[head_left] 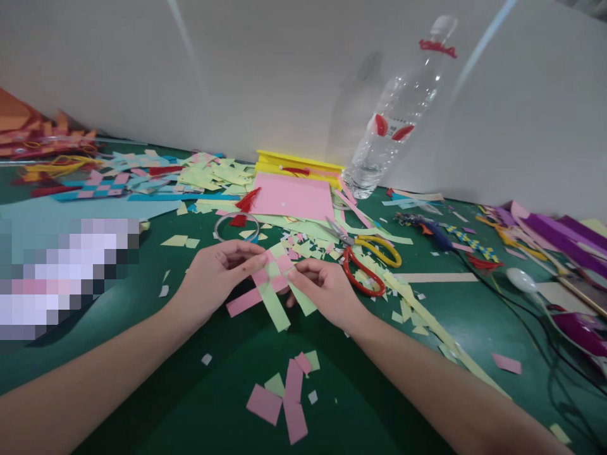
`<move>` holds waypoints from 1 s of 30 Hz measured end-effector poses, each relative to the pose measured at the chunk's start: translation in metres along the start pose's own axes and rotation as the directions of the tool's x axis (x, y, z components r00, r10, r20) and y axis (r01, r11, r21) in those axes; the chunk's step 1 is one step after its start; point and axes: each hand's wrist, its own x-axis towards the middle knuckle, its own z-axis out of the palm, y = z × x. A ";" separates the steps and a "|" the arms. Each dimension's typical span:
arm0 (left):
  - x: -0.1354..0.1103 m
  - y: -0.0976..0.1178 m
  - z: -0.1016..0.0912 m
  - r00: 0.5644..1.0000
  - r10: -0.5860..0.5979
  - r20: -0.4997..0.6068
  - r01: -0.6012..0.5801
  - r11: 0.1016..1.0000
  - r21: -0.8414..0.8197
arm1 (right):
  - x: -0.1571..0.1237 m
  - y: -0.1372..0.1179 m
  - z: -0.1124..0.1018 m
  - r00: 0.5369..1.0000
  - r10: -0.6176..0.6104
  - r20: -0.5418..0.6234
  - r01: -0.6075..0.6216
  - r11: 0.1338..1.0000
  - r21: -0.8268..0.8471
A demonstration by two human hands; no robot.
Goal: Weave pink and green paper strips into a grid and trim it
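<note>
Between my two hands is a small woven piece of pink and pale green paper strips (272,278), with loose strip ends hanging down from it. My left hand (220,275) pinches its upper left edge between thumb and fingers. On the other side, my right hand (317,287) grips the right edge, its thumb on top and some fingertips hidden behind the paper. Just beyond the right hand lie scissors (353,243) with one yellow and one red handle loop, blades parted. A roll of clear tape (237,226) is behind my left hand.
A clear plastic bottle (403,120) leans against the grey wall. Pink paper (291,196) lies before a yellow folded sheet (298,162). Paper scraps (287,398) are scattered on the green table (190,398). A glue gun (429,230) with a dark cord lies right.
</note>
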 end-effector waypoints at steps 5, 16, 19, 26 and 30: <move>0.000 -0.005 0.001 0.999 -0.025 -0.047 0.017 0.989 -0.148 | 0.003 0.003 -0.001 1.000 0.020 -0.019 -0.017 0.994 0.107; 0.003 0.008 0.000 0.960 -0.242 -0.142 0.099 0.766 -0.635 | 0.011 0.003 -0.011 0.992 0.016 -0.123 0.030 0.930 0.365; 0.003 0.003 0.000 0.979 -0.157 -0.127 0.051 0.802 -0.595 | 0.008 0.001 -0.012 0.999 -0.012 -0.035 0.025 0.920 0.391; -0.007 0.002 -0.001 0.935 0.324 0.143 -0.290 0.932 -0.217 | 0.003 0.004 -0.009 0.953 -0.040 0.299 -0.100 0.894 0.436; -0.013 0.001 0.002 0.867 0.462 0.186 -0.450 0.887 -0.102 | 0.003 0.007 -0.008 0.956 -0.058 0.287 -0.076 0.896 0.437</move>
